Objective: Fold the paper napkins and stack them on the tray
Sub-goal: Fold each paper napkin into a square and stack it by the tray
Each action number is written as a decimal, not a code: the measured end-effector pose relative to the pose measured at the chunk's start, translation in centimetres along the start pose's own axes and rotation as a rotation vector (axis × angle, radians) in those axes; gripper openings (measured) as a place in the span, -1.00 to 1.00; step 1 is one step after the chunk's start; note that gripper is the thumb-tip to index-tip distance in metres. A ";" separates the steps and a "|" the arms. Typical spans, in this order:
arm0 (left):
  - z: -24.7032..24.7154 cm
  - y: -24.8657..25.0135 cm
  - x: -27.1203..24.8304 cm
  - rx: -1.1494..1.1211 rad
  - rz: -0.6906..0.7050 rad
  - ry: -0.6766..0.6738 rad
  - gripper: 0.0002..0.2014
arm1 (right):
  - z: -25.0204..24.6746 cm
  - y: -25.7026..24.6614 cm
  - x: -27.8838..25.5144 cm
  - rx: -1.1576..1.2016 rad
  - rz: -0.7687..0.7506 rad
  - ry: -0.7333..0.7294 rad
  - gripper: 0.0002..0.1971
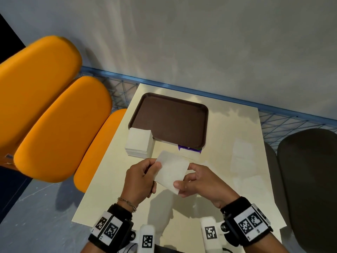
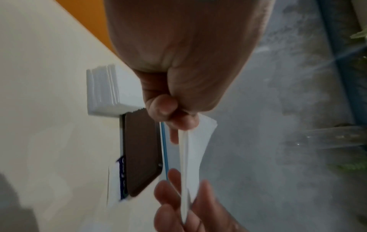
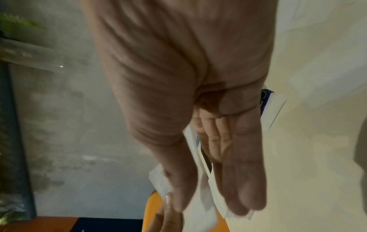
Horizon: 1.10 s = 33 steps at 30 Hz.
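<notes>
Cream rectangular table: bore all items. Dark brown rectangular plastic tray: lay at the far centre, nothing stacked on it. Stack of white square paper napkins: stood touching the tray's near-left corner. Single white paper napkin: was held above the table, near the tray. Left hand: thumb and curled fingers pinched its left edge. Right hand: thumb and pressed-together fingers pinched its right edge.

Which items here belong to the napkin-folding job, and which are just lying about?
Job:
napkin held by left hand and right hand
napkin stack
brown tray

Lying about:
purple-printed wrapper under the tray's edge
orange chairs
dark chair
</notes>
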State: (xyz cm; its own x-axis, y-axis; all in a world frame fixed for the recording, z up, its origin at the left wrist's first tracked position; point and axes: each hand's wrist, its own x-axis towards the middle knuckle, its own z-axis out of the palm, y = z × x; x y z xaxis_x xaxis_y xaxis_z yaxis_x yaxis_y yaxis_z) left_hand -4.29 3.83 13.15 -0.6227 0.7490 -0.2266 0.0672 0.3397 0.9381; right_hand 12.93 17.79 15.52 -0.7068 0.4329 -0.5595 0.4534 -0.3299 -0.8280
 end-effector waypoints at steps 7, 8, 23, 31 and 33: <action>-3.4 -1.1 1.8 -0.065 -0.121 -0.012 -0.90 | 0.6 -0.8 5.8 -0.120 -0.026 0.097 -0.82; -3.7 -1.3 2.1 -0.138 -0.183 0.032 -0.88 | 1.0 -0.8 6.7 -0.077 -0.029 0.126 -0.86; -5.6 -8.4 11.4 -0.273 -0.479 0.411 -0.89 | 6.6 0.4 21.1 -0.092 0.092 0.290 -0.87; -6.3 -11.2 15.0 -0.123 -0.491 0.456 -0.93 | 7.5 0.6 24.8 -0.151 0.108 0.398 -0.86; -6.4 -11.6 15.3 -0.104 -0.501 0.452 -0.89 | 7.5 1.0 25.3 -0.165 0.124 0.418 -0.81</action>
State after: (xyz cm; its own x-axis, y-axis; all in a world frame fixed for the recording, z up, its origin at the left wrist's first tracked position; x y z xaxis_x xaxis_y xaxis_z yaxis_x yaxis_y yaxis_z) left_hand -19.57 7.74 0.43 -0.8252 0.1962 -0.5297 -0.3753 0.5105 0.7737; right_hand -8.57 22.14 0.79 -0.3777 0.7109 -0.5933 0.6250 -0.2770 -0.7298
